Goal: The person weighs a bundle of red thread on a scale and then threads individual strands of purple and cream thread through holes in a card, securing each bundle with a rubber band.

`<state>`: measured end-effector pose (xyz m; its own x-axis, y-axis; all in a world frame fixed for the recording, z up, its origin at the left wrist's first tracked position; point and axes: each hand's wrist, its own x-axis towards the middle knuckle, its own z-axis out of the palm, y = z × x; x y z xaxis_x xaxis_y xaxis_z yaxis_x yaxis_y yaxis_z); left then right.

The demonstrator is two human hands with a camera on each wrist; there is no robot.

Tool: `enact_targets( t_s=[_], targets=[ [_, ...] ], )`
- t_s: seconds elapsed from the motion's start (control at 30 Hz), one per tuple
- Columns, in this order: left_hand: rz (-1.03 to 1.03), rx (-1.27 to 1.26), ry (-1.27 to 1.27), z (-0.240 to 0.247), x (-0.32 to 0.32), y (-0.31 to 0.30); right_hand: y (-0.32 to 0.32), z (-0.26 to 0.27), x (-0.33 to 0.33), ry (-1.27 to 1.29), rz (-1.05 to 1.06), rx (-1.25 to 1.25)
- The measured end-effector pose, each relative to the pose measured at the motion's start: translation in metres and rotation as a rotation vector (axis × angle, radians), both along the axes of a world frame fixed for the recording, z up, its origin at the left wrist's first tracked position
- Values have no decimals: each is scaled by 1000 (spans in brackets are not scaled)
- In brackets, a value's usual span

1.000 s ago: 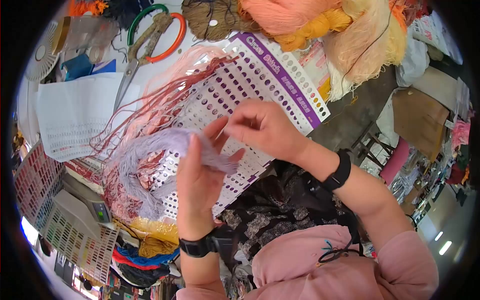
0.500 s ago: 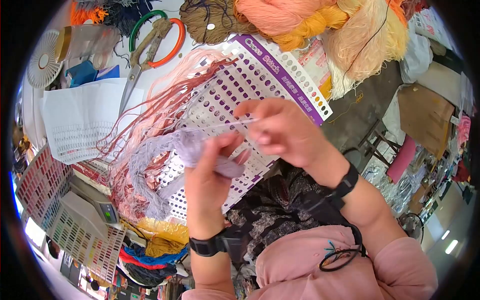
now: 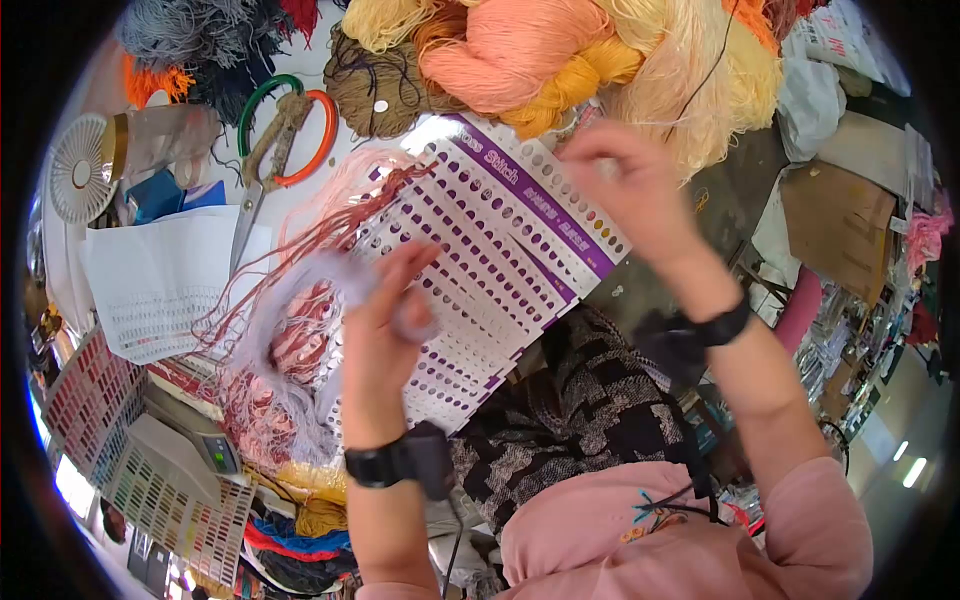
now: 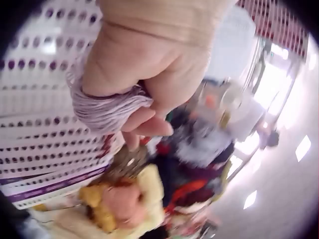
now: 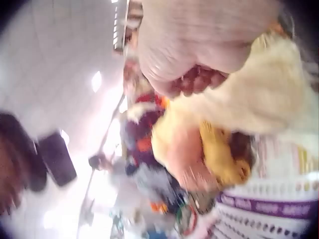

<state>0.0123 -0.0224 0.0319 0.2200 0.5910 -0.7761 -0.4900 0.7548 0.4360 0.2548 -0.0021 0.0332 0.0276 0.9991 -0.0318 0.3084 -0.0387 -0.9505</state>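
My left hand holds a lavender thread skein. The strands pass round the base of the thumb, with the fingers bent beside them; more of the skein trails left over a heap of dark pink threads. Up at the right, above the far corner of a purple and white Cross Stitch card, is my right hand, blurred by motion. Its fingers are curled in toward the palm in the right wrist view, near pale yellow yarn. The strand it held half a second ago is too fine to make out.
Scissors with green and orange handles lie at the far left, close to a printed sheet and a clear jar. Peach yarn and brown yarn are piled at the back. Thread colour charts hang at the near left.
My right hand has come away from the left, up and to the right; a pale strand stretched between them half a second ago. My left hand, still with the skein, has shifted slightly left.
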Motion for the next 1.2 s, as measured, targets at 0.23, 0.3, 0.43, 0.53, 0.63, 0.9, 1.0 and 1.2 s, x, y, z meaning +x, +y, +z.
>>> enact_targets(
  t_s=[0.23,0.3,0.43,0.53,0.63,0.9,1.0,1.2],
  targets=[
    [-168,120,327,-32,63,26,13,-72,-47,-312,93,331],
    [-181,238,430,-33,65,30,10,-66,-49,-325,123,315],
    [-193,310,421,-37,63,42,10,-67,-51,-550,210,430],
    [-166,266,472,-41,69,45,12,-72,-48,-460,239,405],
    [-211,300,594,-48,69,43,14,-75,-48,-355,221,420],
    [215,85,-569,-17,19,40,12,-79,-46,-374,208,396],
    [-358,203,82,-28,47,44,11,-82,-45,-309,215,312],
    [-461,236,515,10,3,38,12,-71,-51,-480,257,366]
  ],
)
